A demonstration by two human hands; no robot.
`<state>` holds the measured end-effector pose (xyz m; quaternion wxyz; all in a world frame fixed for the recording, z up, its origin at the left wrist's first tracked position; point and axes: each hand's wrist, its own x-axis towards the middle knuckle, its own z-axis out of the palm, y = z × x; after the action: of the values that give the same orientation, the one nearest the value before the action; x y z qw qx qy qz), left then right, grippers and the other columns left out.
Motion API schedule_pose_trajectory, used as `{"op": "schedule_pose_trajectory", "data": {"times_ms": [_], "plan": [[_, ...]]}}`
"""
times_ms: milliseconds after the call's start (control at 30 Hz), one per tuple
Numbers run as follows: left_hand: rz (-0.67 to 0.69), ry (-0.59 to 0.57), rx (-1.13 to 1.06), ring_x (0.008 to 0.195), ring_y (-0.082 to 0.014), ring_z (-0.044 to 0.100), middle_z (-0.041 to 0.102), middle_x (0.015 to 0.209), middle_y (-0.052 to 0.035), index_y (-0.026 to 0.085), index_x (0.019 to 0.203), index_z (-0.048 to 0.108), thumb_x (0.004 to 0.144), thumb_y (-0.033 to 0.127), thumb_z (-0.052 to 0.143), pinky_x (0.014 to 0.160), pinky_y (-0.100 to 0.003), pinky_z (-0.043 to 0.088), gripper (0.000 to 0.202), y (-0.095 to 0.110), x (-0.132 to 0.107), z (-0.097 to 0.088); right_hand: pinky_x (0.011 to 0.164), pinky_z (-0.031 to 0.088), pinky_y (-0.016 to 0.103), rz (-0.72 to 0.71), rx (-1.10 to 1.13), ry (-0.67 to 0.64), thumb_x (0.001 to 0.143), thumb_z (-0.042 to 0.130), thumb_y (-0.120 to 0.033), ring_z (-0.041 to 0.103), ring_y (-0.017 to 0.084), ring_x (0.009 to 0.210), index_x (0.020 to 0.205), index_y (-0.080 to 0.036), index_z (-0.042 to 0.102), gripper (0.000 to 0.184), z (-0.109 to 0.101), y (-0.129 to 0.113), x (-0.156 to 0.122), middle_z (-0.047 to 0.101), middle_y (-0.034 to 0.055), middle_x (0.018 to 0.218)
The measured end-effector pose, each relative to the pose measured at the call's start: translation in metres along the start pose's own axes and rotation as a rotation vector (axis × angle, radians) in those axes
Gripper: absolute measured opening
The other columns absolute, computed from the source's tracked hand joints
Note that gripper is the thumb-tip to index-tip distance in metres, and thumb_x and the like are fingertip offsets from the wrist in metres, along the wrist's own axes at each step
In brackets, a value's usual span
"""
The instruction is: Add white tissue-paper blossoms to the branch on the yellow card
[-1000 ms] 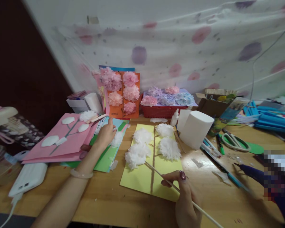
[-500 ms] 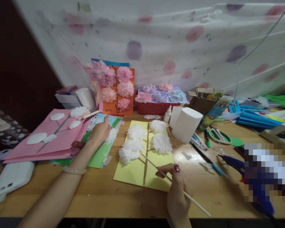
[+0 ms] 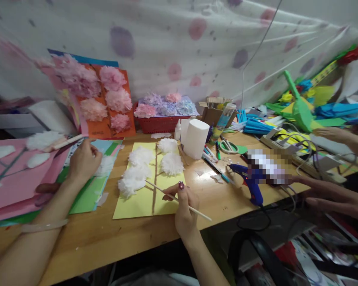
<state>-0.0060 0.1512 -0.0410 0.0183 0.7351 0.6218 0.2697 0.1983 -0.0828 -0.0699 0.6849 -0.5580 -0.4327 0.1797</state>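
My right hand [image 3: 181, 208] is closed on a thin white stick [image 3: 197, 211], pinched near the front edge of a yellow card [image 3: 137, 202]. The stick's tip reaches toward several white tissue pompoms [image 3: 131, 180] glued along a brown stem line on that card. My left hand [image 3: 82, 161] rests with curled fingers on a stack of green and blue paper sheets [image 3: 86, 194], touching a loose white pompom [image 3: 106, 165]. Whether it grips the pompom is unclear. A bangle circles that wrist.
A pink card with white shapes [image 3: 12, 174] lies at left. An orange card with pink pompoms [image 3: 107, 99] and a red basket [image 3: 158, 123] stand behind. A white cylinder [image 3: 196, 138], scissors [image 3: 228, 146] and a blue glue gun [image 3: 250, 184] sit right. Another person's hands [image 3: 328, 196] reach in.
The view has swung right and pulled back, bringing in the glue gun, coloured paper pile and another person's arms. My two hands stay on the paper stack and the stick.
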Motion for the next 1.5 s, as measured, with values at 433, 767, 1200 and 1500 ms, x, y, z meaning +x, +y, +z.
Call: {"op": "schedule_pose_trajectory", "data": {"times_ms": [433, 767, 1200, 1500], "plan": [[-0.366, -0.135, -0.959, 0.083, -0.0113, 0.066, 0.065, 0.079, 0.0016, 0.02, 0.084, 0.053, 0.077, 0.002, 0.057, 0.091, -0.03, 0.054, 0.019, 0.02, 0.002, 0.0, 0.062, 0.054, 0.026, 0.023, 0.071, 0.017, 0.104, 0.038, -0.043, 0.069, 0.015, 0.06, 0.077, -0.019, 0.077, 0.053, 0.001, 0.003, -0.002, 0.07, 0.0035, 0.064], [-0.573, -0.247, -1.321, 0.068, -0.002, 0.063, 0.065, 0.069, 0.0035, 0.016, 0.079, 0.058, 0.09, -0.008, 0.039, 0.075, -0.008, 0.054, 0.033, 0.038, -0.005, -0.013, 0.061, 0.054, 0.026, 0.014, 0.084, 0.035, 0.104, 0.038, -0.044, 0.067, 0.014, 0.058, 0.075, -0.019, 0.077, 0.054, 0.002, 0.005, -0.002, 0.068, 0.0032, 0.063], [-0.561, -0.462, -1.423, 0.075, -0.0082, 0.068, 0.075, 0.087, -0.0038, 0.009, 0.087, 0.07, 0.085, -0.011, 0.049, 0.071, -0.013, 0.057, 0.029, 0.061, -0.03, -0.018, 0.06, 0.052, 0.025, 0.0, 0.099, 0.064, 0.103, 0.041, -0.042, 0.067, 0.014, 0.058, 0.076, -0.02, 0.076, 0.05, 0.0, 0.004, -0.001, 0.07, 0.0021, 0.065], [-0.379, -0.8, -1.329, 0.075, -0.0098, 0.069, 0.073, 0.093, -0.0037, 0.014, 0.088, 0.075, 0.08, 0.003, 0.068, 0.074, -0.02, 0.061, 0.015, 0.074, -0.052, -0.011, 0.065, 0.05, 0.026, 0.065, 0.124, 0.242, 0.1, 0.046, -0.047, 0.065, 0.014, 0.065, 0.077, -0.021, 0.073, 0.044, 0.003, 0.006, -0.001, 0.068, -0.0006, 0.067]]}}
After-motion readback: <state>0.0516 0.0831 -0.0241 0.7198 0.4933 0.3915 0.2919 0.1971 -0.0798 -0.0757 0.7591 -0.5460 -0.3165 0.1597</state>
